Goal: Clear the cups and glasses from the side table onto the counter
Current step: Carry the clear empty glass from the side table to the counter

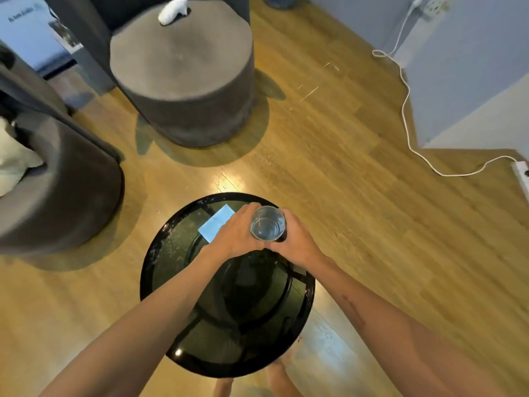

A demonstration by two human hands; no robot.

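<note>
A clear drinking glass (267, 224) is seen from above, over the far part of a round black glass side table (169, 285). My left hand (235, 234) wraps its left side and my right hand (297, 242) wraps its right side, both gripping it. Whether the glass rests on the table or is lifted off it cannot be told. A light blue card (214, 224) lies on the tabletop, partly under my left hand. No counter is in view.
A round grey pouf (186, 78) with a white object (173, 10) on top stands beyond the table. A grey armchair (57, 179) with a pale cushion is at the left. A white cable (406, 110) runs along the right wall to a power strip (522, 176). Wooden floor surrounds the table.
</note>
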